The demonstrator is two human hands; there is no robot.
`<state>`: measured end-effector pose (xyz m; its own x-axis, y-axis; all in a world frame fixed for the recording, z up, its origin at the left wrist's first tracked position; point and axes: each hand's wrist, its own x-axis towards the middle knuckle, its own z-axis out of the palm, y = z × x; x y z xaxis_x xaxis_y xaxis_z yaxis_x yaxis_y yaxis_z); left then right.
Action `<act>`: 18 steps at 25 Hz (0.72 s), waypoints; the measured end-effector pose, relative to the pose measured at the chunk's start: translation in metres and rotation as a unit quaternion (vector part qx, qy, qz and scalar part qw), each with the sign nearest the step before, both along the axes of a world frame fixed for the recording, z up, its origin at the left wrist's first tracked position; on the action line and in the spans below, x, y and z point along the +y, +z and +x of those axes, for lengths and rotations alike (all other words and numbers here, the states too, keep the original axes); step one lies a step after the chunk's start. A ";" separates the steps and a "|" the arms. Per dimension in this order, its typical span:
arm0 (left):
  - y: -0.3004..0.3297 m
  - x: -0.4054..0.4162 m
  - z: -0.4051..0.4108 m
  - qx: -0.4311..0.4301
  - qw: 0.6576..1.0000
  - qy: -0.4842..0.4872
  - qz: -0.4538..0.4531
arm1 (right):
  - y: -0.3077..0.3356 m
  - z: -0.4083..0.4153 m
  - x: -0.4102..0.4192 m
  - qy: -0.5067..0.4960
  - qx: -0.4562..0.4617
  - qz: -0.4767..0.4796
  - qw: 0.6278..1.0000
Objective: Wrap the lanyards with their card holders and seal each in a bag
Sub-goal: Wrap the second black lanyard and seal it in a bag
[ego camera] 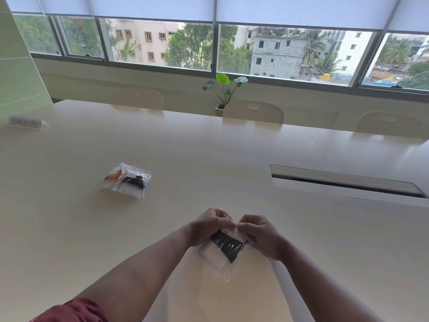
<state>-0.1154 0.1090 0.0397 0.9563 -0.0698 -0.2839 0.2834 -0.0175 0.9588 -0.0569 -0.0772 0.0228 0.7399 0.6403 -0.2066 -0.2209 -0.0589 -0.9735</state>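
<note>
Both hands, left hand [210, 225] and right hand [262, 235], pinch the clear bag [220, 256] holding a black-lanyard-wrapped white card holder.

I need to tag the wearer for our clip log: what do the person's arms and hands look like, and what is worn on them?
Both forearms are bare. The left hand and right hand wear no gloves, and no rings or watch show. A dark red sleeve covers the upper left arm at the frame's bottom edge.
</note>
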 end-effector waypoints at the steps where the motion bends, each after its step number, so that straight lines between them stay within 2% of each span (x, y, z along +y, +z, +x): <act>1: 0.000 0.000 0.000 0.002 1.000 -0.004 -0.002 | 0.001 0.000 0.000 0.003 0.002 -0.002 1.000; 18: 0.001 0.003 0.002 0.010 0.998 -0.061 0.021 | 0.009 -0.002 0.001 0.056 -0.001 -0.017 0.998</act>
